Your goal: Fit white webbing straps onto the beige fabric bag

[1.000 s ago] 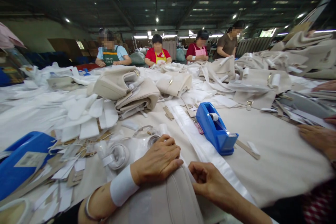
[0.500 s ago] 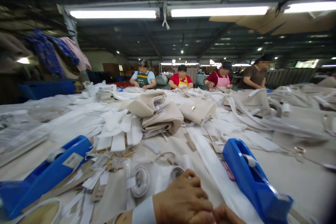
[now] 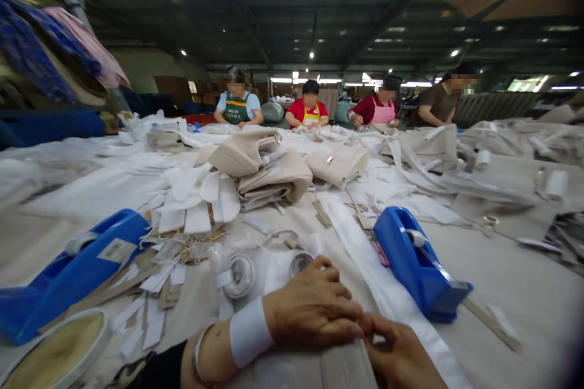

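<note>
My left hand (image 3: 312,310) lies on top of a beige bag (image 3: 340,369) at the bottom edge of the head view, fingers curled down over it and a white band round the wrist. Beside it my right hand (image 3: 399,355) pinches the same bag with bent fingers, its thumb touching the left thumb. Just beyond the hands lie rolled white straps in clear wrap (image 3: 239,273). A blue tape dispenser (image 3: 417,264) stands to the right of them.
A second blue tape dispenser (image 3: 73,273) lies at the left beside a round bowl (image 3: 55,352). Folded beige bags (image 3: 274,173) and white paper strips (image 3: 196,200) cover the long table. Several people (image 3: 310,110) work at its far end. A white band (image 3: 387,292) runs past the dispenser.
The view tipped up and then came partly back down. My hands stayed together on the beige bag and show more fully than half a second ago.
</note>
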A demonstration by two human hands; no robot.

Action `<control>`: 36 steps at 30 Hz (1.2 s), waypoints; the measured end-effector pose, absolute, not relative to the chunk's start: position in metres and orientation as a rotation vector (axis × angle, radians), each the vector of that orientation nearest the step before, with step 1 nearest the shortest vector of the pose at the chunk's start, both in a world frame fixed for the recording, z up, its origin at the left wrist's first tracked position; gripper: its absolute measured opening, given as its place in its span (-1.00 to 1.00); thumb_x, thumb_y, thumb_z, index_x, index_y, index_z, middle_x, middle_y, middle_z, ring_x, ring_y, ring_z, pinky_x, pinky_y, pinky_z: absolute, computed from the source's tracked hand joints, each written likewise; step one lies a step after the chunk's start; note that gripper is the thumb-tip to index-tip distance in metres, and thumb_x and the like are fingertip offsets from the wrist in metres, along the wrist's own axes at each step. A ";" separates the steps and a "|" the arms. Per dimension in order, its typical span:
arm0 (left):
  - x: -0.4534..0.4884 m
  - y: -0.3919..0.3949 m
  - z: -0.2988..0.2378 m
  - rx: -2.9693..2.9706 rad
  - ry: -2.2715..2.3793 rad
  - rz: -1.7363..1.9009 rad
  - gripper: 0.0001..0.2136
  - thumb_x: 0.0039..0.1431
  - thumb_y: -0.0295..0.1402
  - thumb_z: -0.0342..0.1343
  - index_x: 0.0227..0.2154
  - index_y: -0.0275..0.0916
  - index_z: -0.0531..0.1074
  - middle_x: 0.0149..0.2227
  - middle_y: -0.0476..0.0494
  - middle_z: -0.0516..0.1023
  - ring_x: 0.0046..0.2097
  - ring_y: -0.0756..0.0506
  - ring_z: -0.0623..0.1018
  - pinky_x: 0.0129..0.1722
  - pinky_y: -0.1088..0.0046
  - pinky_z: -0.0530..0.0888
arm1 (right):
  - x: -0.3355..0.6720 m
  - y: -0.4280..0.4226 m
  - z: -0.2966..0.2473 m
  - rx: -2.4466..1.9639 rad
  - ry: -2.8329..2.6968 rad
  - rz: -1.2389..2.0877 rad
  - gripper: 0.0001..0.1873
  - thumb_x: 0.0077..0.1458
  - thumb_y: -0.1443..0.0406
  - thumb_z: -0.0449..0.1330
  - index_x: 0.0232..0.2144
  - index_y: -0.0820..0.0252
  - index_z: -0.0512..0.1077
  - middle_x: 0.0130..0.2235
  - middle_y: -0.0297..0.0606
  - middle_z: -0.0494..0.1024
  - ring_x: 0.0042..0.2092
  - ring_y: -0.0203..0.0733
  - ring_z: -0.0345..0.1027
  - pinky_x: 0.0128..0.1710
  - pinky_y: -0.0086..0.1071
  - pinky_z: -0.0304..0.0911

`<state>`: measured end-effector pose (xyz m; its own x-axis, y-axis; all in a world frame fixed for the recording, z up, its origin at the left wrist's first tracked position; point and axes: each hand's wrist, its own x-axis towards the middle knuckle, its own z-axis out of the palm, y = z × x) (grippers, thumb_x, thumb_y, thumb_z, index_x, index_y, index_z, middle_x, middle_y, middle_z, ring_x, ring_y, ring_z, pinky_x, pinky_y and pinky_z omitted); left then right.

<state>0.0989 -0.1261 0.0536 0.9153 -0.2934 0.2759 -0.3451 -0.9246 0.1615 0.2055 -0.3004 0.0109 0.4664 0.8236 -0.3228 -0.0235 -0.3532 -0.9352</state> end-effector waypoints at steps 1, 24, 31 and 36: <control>0.100 -0.125 0.055 2.851 -0.494 0.342 -0.74 0.37 -0.09 -0.08 -0.26 -0.12 0.39 -0.26 -0.01 0.57 -0.20 -0.09 0.40 0.03 0.23 0.15 | 0.202 -0.297 0.008 -1.646 -0.630 1.049 -0.60 -0.17 0.09 0.37 -0.60 0.17 0.25 -0.63 -0.47 0.27 -0.56 -0.37 0.13 -0.54 -0.45 0.04; 0.102 -0.123 0.056 2.751 -0.482 0.288 -0.73 0.41 -0.20 -0.09 -0.37 -0.20 0.37 -0.15 -0.06 0.58 0.14 -0.10 0.44 0.21 0.25 0.09 | 0.197 -0.315 0.017 -1.611 -0.516 1.038 -0.65 -0.35 0.27 0.36 -0.69 0.20 0.21 -0.64 -0.53 0.18 -0.52 -0.44 -0.03 -0.47 -0.44 -0.16; 0.103 -0.123 0.059 2.735 -0.434 0.279 -0.69 0.42 -0.20 -0.11 -0.41 -0.21 0.36 -0.35 0.04 0.54 -0.24 -0.01 0.52 0.23 0.26 0.06 | 0.182 -0.311 0.008 -1.603 -0.277 1.117 -0.65 -0.39 0.21 0.38 -0.66 0.20 0.25 -0.66 -0.48 0.27 -0.59 -0.45 0.00 -0.53 -0.47 -0.13; 0.102 -0.130 0.057 2.744 -0.426 0.362 -0.68 0.37 -0.20 -0.01 -0.49 -0.21 0.32 -0.46 0.07 0.49 -0.29 -0.01 0.48 0.17 0.28 0.07 | 0.186 -0.312 -0.004 -1.684 -0.494 1.073 -0.58 -0.36 0.17 0.38 -0.67 0.15 0.17 -0.67 -0.50 0.23 -0.53 -0.37 0.14 -0.46 -0.46 0.08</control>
